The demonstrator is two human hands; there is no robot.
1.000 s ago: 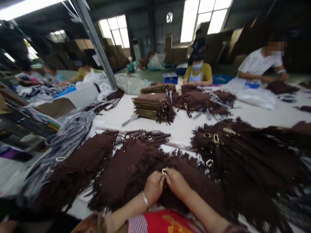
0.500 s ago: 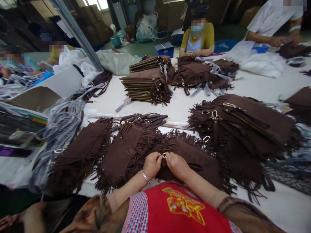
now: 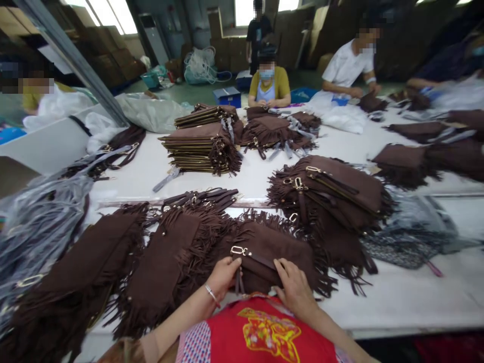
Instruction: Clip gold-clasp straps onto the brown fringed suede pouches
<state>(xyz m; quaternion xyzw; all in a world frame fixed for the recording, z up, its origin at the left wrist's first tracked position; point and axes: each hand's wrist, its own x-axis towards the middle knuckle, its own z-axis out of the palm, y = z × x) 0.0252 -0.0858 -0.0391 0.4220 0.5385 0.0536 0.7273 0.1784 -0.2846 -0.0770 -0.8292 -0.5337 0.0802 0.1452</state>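
Note:
A dark brown fringed bag (image 3: 287, 241) lies flat in front of me, close to my red apron. Across it runs a brown wrist strap (image 3: 260, 260), with a gold oval ring and clasp (image 3: 238, 250) at its left end. My left hand (image 3: 223, 278) is closed, thumb and forefinger pinched at the bag just below the clasp; a narrow brown strip hangs by these fingers. My right hand (image 3: 297, 288) lies on the bag's near side, fingers stretched out over the strap's right end and thumb apart from them. What lies under its palm is hidden.
Several brown fringed bags (image 3: 162, 257) lie to the left, with more piled (image 3: 340, 191) at right. Loose straps (image 3: 200, 199) lie behind. A tall bag stack (image 3: 196, 146) stands across the white table (image 3: 128, 176). Plastic-wrapped straps (image 3: 45, 232) fill the left. Co-workers (image 3: 270, 88) sit opposite.
My hands were together at the gold clasp; now the right hand has moved right along the strap, which lies straightened across the bag. The camera view has shifted to the right.

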